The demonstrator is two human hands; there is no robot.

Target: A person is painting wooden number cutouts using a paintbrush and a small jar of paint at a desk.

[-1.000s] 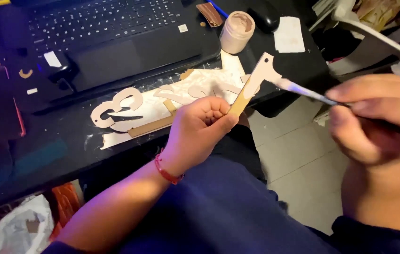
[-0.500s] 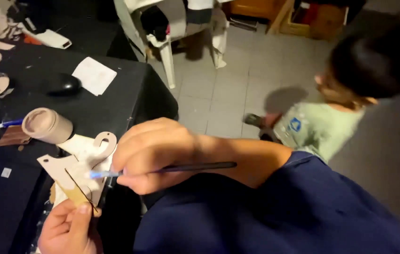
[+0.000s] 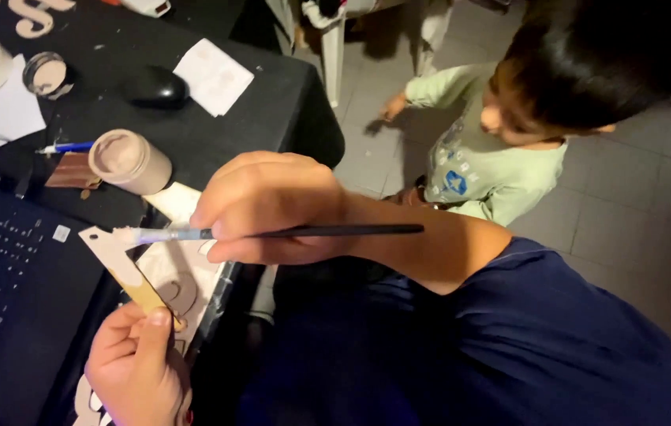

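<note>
My left hand (image 3: 134, 367) pinches the lower end of a thin flat wooden cut-out piece (image 3: 118, 264), pale on top and tan below, held over the table edge. My right hand (image 3: 272, 207) grips a thin black-handled paintbrush (image 3: 296, 232), lying level. Its pale bristle tip (image 3: 134, 235) touches the upper part of the wooden piece. Under the piece lie white paper and more cut-out shapes (image 3: 177, 280).
A black table (image 3: 272, 95) holds a laptop keyboard (image 3: 4, 276), a small beige paint cup (image 3: 126, 162), a black mouse (image 3: 155, 85), white paper squares (image 3: 213, 77) and tape rolls (image 3: 45, 72). A child in a pale green shirt (image 3: 477, 158) stands close on the tiled floor.
The view has swung right, bringing the child closer into sight. The brush tip stays on the wooden piece, which my left hand still holds.
</note>
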